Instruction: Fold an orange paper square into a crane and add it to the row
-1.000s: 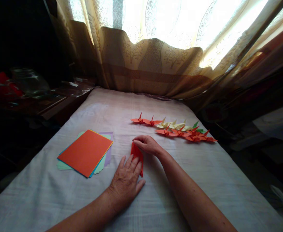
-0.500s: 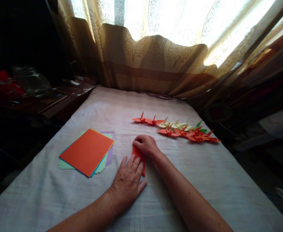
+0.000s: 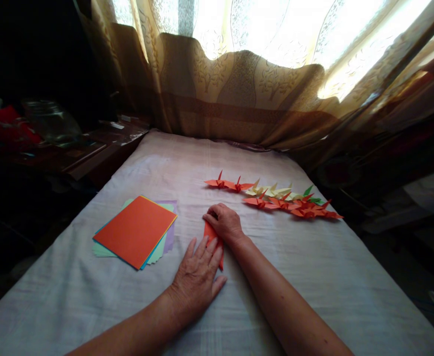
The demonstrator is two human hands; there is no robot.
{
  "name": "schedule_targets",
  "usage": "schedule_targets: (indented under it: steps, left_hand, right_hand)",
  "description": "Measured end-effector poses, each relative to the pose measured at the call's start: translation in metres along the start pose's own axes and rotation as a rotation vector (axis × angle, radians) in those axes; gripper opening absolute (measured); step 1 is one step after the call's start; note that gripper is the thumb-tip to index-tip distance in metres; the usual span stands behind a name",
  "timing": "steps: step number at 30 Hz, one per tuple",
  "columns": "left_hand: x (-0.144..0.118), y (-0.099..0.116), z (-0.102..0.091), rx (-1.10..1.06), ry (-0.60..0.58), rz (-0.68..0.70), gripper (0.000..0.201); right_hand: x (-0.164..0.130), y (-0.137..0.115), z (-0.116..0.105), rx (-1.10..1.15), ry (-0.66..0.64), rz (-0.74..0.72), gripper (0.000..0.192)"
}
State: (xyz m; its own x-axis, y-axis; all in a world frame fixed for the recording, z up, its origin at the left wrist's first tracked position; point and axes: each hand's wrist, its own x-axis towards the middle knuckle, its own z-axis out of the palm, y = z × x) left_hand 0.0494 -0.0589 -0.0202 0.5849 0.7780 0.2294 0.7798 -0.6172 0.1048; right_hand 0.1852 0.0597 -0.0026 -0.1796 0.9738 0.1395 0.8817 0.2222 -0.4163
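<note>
A narrow folded piece of orange paper (image 3: 210,231) lies on the cloth-covered surface in front of me, partly hidden under both hands. My left hand (image 3: 196,269) rests flat across its lower part, fingers stretched out. At the paper's upper end, my right hand (image 3: 224,221) is closed with curled fingers, gripping or pressing the tip, which is hidden beneath them. To the left of my hands lies a stack of coloured paper sheets (image 3: 135,232), orange on top, with green, blue and purple edges showing.
Folded paper cranes (image 3: 261,201) in orange, cream and green stand in rows at the back right. Pale cloth (image 3: 276,296) covers the surface. A patterned curtain (image 3: 239,89) hangs behind it. On a dark side table at left are a glass jar (image 3: 51,123) and a red item (image 3: 7,128).
The right hand's fingers have shifted slightly at the paper's upper end. My left hand keeps its place on the paper. The whole view has shifted a little.
</note>
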Motion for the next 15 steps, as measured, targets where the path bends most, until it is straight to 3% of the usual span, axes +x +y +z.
schedule_targets:
  steps: [8,15]
  left_hand:
    - [0.002,-0.005,-0.014,-0.053,-0.178,0.020,0.066]
    - [0.007,-0.013,-0.026,-0.058,-0.171,0.061,0.060]
  right_hand:
    - [0.007,0.006,0.001,0.095,0.008,-0.005,0.016]
    - [-0.003,0.023,-0.015,0.183,-0.066,-0.237,0.028]
